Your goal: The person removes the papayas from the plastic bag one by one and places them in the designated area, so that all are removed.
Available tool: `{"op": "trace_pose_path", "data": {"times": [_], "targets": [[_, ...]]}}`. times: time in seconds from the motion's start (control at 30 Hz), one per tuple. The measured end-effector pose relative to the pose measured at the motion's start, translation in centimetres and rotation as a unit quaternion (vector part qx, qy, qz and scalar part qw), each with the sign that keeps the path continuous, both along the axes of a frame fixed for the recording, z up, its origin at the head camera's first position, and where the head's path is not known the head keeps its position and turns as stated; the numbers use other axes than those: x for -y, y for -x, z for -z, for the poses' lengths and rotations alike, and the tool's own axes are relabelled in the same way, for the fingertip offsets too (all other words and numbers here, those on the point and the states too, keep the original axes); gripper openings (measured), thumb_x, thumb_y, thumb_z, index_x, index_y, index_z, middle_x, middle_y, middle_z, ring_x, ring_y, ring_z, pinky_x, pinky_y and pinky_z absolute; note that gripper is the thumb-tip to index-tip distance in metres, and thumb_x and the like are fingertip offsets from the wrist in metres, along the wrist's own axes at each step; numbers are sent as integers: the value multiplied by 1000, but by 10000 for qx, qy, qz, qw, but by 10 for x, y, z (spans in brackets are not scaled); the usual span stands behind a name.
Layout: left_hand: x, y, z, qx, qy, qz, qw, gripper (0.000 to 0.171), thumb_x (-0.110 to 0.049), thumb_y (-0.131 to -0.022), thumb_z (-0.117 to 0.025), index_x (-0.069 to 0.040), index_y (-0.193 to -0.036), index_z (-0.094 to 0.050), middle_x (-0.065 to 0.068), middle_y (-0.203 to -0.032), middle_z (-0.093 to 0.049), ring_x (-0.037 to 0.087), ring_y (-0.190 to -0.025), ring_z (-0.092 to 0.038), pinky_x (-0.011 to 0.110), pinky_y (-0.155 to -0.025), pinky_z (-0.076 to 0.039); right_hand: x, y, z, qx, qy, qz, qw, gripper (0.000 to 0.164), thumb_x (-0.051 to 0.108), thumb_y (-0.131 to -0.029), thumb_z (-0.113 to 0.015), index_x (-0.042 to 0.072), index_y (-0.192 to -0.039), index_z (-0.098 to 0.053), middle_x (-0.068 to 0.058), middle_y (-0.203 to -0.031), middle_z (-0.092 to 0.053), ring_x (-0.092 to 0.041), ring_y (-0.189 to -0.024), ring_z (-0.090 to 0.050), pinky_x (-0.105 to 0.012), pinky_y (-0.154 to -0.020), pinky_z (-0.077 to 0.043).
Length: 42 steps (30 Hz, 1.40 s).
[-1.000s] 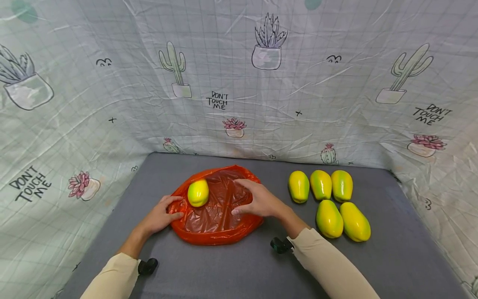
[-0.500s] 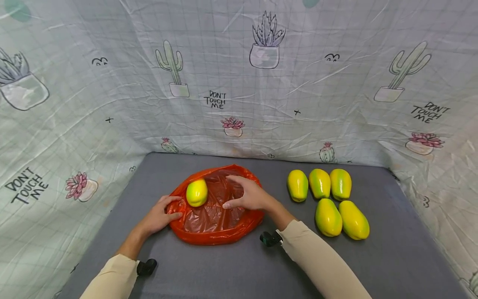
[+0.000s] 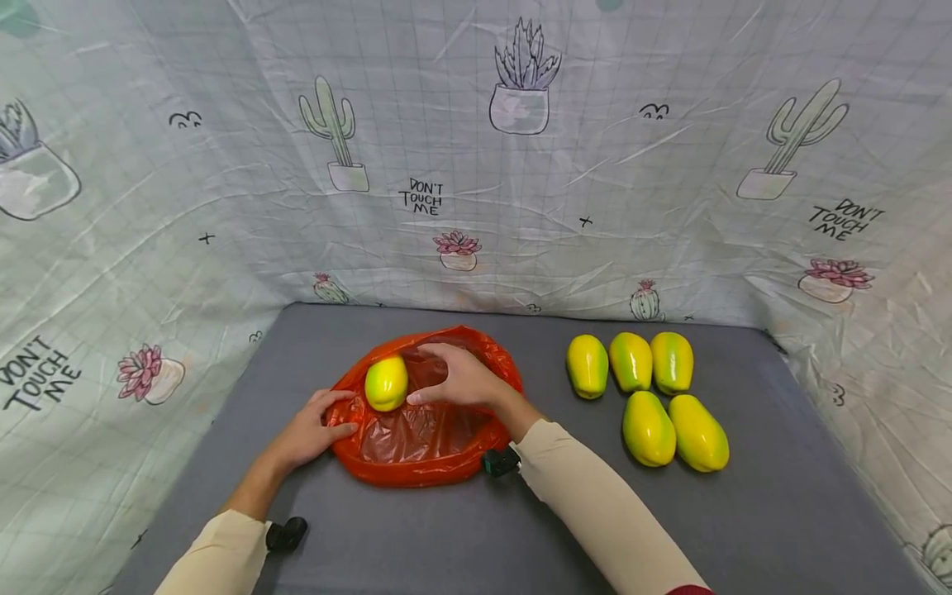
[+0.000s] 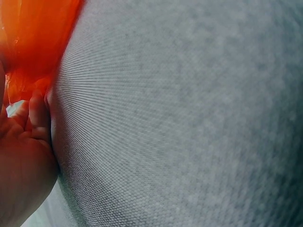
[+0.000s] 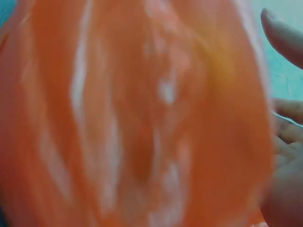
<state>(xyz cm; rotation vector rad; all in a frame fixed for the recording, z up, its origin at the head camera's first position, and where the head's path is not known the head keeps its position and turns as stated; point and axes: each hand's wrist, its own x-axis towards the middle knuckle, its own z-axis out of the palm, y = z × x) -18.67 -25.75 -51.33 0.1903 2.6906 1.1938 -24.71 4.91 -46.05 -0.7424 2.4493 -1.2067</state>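
A red plastic bag [image 3: 416,475] lies on the grey table with its mouth spread wide. One yellow-green papaya [image 3: 386,383] sits inside it, toward the left. My left hand [image 3: 308,428] rests at the bag's left rim, thumb and fingers spread apart on the plastic. In the left wrist view that hand's fingers [image 4: 39,111] are against the orange-looking bag [image 4: 40,33]. My right hand [image 3: 468,378] reaches over the mouth from the right, thumb and fingers wide apart, fingertips close to the papaya and holding nothing. Blurred bag plastic [image 5: 142,113] fills most of the right wrist view.
Several more papayas [image 3: 649,430] lie in two rows on the right side of the grey table [image 3: 416,545]. A cloth [image 3: 595,149] printed with cacti hangs behind and at the sides. Each wrist bears a small black camera [image 3: 287,535].
My right hand has moved left across the bag toward the papaya inside. The left hand stays at the bag's left rim. The head view has shifted slightly.
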Motion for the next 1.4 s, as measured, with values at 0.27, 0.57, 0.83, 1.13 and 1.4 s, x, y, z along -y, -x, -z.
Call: {"op": "trace_pose_path", "data": {"times": [0.27,0.57,0.83,1.13,1.4], "targets": [[0,-2,-1,-63,38,0,10000,54,-21,-95,-74,-2,-143,-56,26,-149,-44,48,-138,-44,65,-114,-37,21,0,7,344,15,163,9993,89,49,-85,-83,12,-157,-44,-7,-157,-52,-26,-144,-51,-47,-119,-43],[-2,-4,-1,-44,-41,3,10000,54,-21,-96,-74,-3,-143,-57,26,-149,-44,48,-139,-44,64,-114,-37,38,3,17,323,-133,353,9988,95,49,-84,-83,8,-159,-41,-8,-163,-45,-26,-148,-46,-45,-123,-38],[1,-7,1,1,-17,-37,10000,56,-23,-95,-75,-3,-143,-56,25,-147,-45,46,-137,-46,62,-112,-40,50,2,28,421,-12,297,9987,98,46,-85,-83,10,-162,-34,-8,-164,-43,-26,-145,-46,-46,-123,-37],[0,-3,1,-13,-101,-28,9999,56,-22,-95,-76,-3,-144,-56,25,-148,-44,46,-138,-44,64,-114,-38,48,3,27,200,38,75,9998,95,39,-86,-84,12,-162,-34,-8,-162,-43,-25,-145,-46,-45,-124,-36],[0,-3,1,-141,-39,-24,9999,55,-23,-94,-76,-4,-143,-57,23,-146,-47,43,-136,-48,59,-111,-40,48,9,24,166,-70,-110,9998,104,35,-81,-88,13,-163,-29,-9,-162,-40,-24,-141,-46,-44,-122,-39]]}}
